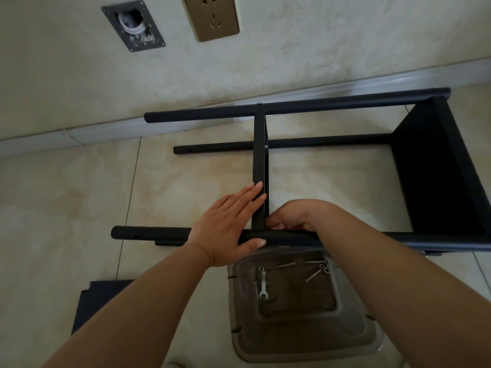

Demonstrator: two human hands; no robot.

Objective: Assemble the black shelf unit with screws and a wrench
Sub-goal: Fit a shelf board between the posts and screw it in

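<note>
On the tiled floor the black shelf unit lay on its side below the skirting. The left hand lay spread, fingers straight against the middle shelf panel, thumb under the near pole. The right hand curled at their joint; what it pinched was hidden. The wrench and spare screws waited in the clear tray. Best to keep the panel square while threading, then tighten.

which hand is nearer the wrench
Left. The left hand rests on the tube just above the wrench; the right hand is farther up and right.
</note>
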